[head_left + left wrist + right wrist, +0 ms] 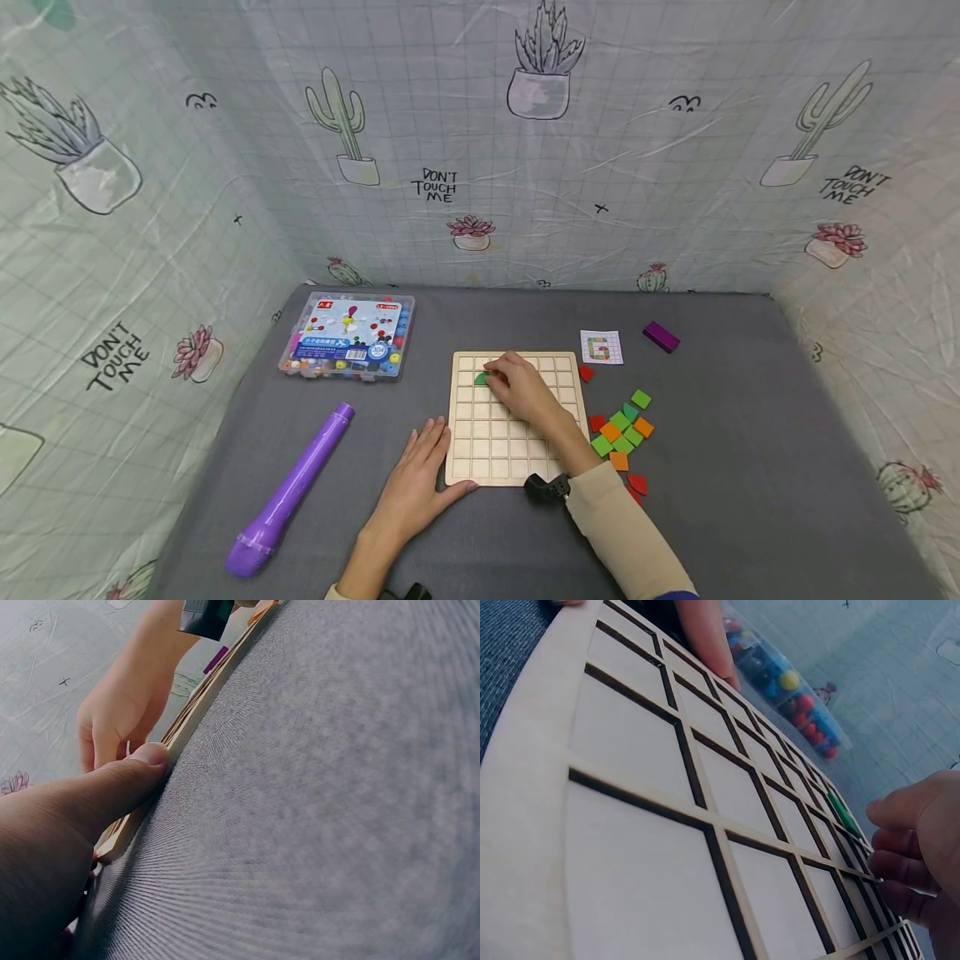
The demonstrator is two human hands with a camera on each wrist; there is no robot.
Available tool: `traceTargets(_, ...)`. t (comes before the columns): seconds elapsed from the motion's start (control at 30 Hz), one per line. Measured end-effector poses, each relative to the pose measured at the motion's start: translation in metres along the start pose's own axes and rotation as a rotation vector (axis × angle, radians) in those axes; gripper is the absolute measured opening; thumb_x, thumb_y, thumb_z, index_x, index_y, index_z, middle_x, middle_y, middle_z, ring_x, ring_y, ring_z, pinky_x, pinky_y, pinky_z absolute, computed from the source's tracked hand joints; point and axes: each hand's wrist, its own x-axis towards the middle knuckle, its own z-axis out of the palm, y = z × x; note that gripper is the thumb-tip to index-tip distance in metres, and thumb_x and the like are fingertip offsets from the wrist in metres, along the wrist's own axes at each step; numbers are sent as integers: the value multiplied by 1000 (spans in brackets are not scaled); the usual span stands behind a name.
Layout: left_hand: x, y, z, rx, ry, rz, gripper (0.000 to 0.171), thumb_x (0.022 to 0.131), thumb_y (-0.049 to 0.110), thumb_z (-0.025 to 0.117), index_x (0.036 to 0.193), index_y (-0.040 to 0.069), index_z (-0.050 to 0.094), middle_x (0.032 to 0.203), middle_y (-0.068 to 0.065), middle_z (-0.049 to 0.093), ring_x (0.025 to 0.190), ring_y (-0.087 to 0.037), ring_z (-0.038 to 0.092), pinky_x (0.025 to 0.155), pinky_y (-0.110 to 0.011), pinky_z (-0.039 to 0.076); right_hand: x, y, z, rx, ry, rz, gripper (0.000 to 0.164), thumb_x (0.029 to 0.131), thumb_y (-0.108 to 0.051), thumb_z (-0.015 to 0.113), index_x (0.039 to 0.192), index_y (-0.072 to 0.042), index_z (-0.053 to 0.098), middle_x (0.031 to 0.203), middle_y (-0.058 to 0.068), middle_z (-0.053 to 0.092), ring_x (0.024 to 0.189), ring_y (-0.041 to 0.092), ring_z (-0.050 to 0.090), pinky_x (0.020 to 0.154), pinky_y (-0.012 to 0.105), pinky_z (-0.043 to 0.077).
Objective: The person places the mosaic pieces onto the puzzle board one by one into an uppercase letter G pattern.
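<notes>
L hand [414, 485] splayed, R [525, 392] curled @ grn pc [481, 379]

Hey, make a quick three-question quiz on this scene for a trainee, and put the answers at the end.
1. Multiple choice: which hand is at the green piece? A) the left; B) the right.
2. True or false: in the head view, the purple microphone lies to the left of the wooden board.
3. Fill in the blank: the block to the right of the printed card in the head view is coloured ____.

Key: 1. B, the right hand. 2. True. 3. Purple.
</notes>
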Motion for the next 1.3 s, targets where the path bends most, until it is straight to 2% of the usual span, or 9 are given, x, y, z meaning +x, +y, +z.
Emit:
traceTargets(0.43, 0, -3, 3, 17, 27, 16, 92, 83, 61, 71, 147, -1, 48, 156, -18, 44, 148, -33, 39, 126, -50, 29, -12, 0, -17, -5, 43, 33, 25, 99, -18, 64, 120, -7, 72, 108, 3, 64, 95, 16, 61, 82, 35, 59)
traceTargets(0.77, 0, -2, 2, 9, 16, 10, 92, 83, 60, 72, 147, -1, 48, 156, -18, 44, 148, -33, 38, 126, -50, 28, -22, 6, -29, -31, 106, 10, 25, 95, -15, 69, 118, -4, 72, 106, 7, 64, 94, 20, 62, 78, 36, 59)
traceTargets(1.3, -1, -1, 2, 2, 22, 13, 92, 83, 60, 72, 147, -1, 48, 157, -18, 43, 149, -33, 37, 126, -50, 28, -49, 15, -54, -32, 158, 52, 36, 93, -18, 72, 125, -1, 68, 118, 12, 64, 103, 26, 62, 85, 43, 59)
